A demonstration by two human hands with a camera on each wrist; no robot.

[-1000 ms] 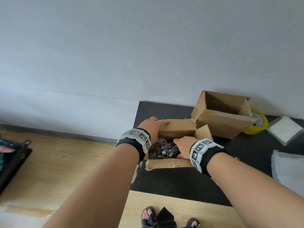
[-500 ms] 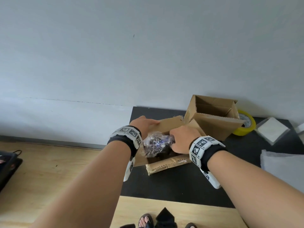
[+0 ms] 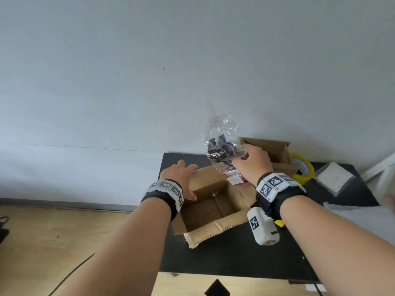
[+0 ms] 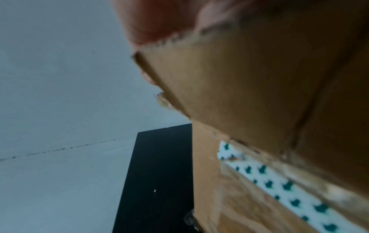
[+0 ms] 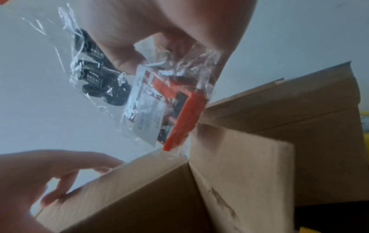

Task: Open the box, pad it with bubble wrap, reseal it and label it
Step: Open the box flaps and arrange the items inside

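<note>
The open cardboard box point(image 3: 213, 223) stands on the black table point(image 3: 235, 259), and its inside shows bare cardboard. My left hand point(image 3: 181, 178) rests on the box's left flap point(image 4: 249, 78) with fairly straight fingers point(image 4: 159, 20), thumb toward the inner side. My right hand point(image 3: 245, 161) is raised above the box's far right corner. It pinches a clear plastic bag point(image 3: 222, 146) of black parts and a red-and-white card. In the right wrist view the bag point(image 5: 159, 102) hangs from my fingers point(image 5: 129, 59) over the box point(image 5: 229, 181), with my left hand point(image 5: 69, 165) on the flap.
A second open cardboard box point(image 3: 277, 150) stands behind. To its right lie a yellow tape roll point(image 3: 303, 169) and a clear packet of white pads point(image 3: 333, 178). A pale sheet point(image 3: 359, 218) lies at the table's right. A small yellow item point(image 3: 279, 223) shows under my right wrist. Wooden floor lies to the left.
My right hand has lifted the plastic bag out of the box and up to the right. The left hand has stayed on the left flap. The box now shows bare inside.
</note>
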